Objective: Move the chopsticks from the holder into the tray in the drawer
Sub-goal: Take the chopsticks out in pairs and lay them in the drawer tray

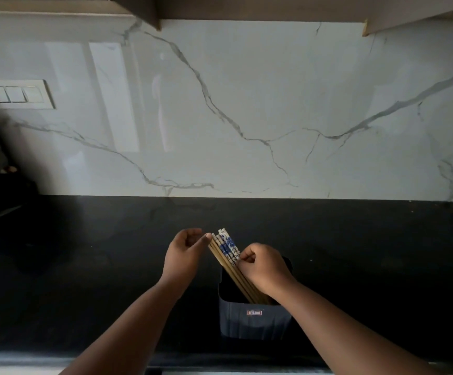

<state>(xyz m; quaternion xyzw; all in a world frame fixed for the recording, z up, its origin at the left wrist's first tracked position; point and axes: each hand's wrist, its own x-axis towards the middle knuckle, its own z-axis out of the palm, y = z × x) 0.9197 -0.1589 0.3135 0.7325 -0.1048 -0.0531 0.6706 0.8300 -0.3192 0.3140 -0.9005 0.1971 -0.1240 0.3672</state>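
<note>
The right hand grips the chopsticks in the holder; its label is unreadable. The left hand touches their tips, fingers loosely curled.

the table is a glossy black stone top running against a white marble-veined wall. a dark ribbed holder stands on it near the front edge. dark items sit at far left.
</note>
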